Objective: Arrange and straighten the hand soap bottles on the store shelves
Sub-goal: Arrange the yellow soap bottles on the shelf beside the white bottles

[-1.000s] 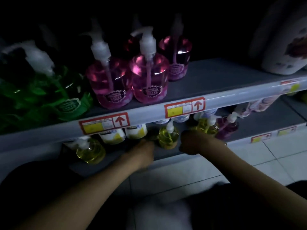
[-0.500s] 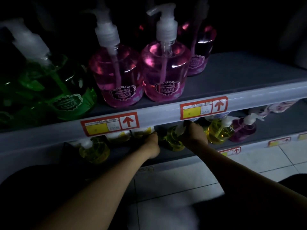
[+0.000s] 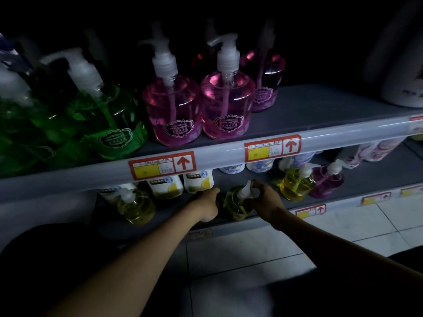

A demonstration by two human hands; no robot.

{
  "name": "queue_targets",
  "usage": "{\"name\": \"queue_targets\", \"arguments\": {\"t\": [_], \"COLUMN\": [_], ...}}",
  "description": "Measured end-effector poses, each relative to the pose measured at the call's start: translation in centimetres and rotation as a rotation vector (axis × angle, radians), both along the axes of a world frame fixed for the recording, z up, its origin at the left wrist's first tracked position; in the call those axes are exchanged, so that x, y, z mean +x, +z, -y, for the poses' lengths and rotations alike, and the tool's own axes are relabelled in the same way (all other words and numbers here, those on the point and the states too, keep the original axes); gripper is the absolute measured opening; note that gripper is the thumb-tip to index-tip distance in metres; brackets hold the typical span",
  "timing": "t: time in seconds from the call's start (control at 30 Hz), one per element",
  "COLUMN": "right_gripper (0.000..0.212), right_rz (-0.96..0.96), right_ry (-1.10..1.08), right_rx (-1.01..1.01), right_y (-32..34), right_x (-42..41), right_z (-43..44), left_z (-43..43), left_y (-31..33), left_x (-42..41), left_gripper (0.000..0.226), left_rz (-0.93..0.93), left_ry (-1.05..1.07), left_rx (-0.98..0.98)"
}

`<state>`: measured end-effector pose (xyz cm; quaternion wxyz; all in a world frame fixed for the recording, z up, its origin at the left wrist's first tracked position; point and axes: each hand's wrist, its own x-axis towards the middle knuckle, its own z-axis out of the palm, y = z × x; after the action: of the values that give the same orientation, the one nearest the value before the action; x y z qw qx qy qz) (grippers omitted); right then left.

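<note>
We've got the yellow soap bottle (image 3: 234, 205) on the lower shelf (image 3: 368, 179) — left hand (image 3: 207, 208) grips its side, right hand (image 3: 266, 200) pinches the pump.

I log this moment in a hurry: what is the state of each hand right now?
Left hand: curled beside the yellow bottle; grip cannot be told.
Right hand: pinches that bottle's pump.

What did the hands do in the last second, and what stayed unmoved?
Both hands closed in on the yellow bottle between them: the right hand now grips its pump, the left hand touches its side. The pink bottles stayed put.
</note>
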<state>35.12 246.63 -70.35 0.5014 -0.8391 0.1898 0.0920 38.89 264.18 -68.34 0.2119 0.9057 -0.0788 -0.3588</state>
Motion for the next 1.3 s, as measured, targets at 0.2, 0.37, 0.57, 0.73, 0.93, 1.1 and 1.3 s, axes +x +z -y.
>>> {"name": "queue_targets", "arguments": {"t": [0.2, 0.37, 0.57, 0.73, 0.93, 1.1, 1.3], "right_gripper": [0.036, 0.026, 0.017, 0.004, 0.036, 0.025, 0.057], "right_rz": [0.124, 0.237, 0.283, 0.381, 0.581, 0.622, 0.51], "right_ry": [0.075, 0.183, 0.163, 0.134, -0.03, 0.024, 0.325], "right_rx": [0.022, 0.106, 0.379, 0.354, 0.034, 0.164, 0.226], "right_y": [1.1, 4.7, 9.9, 14.8, 20.3, 22.7, 24.9], "right_x": [-0.2, -2.8, -6.7, -7.8, -7.0, -7.0, -9.1], "right_z": [0.5, 1.4, 2.4, 2.9, 3.6, 4.8, 8.3], "left_z": [-1.1, -2.1, -0.3, 1.5, 4.2, 5.8, 6.5], "left_y": [0.1, 2.2, 5.9, 8.5, 12.4, 14.8, 18.1], "left_x": [0.3, 0.2, -2.9, -5.1, -7.5, -7.9, -7.3], "left_gripper": [0.076, 0.088, 0.068, 0.07, 0.081, 0.064, 0.058], "left_rz": [0.017, -0.068, -0.473, -0.643, -0.517, -0.392, -0.357], "left_ry": [-0.04, -0.092, -0.185, -0.16, 0.067, 0.147, 0.052], "left_rx": [0.031, -0.064, -0.539, -0.891, -1.28, -1.452, -1.617]}}
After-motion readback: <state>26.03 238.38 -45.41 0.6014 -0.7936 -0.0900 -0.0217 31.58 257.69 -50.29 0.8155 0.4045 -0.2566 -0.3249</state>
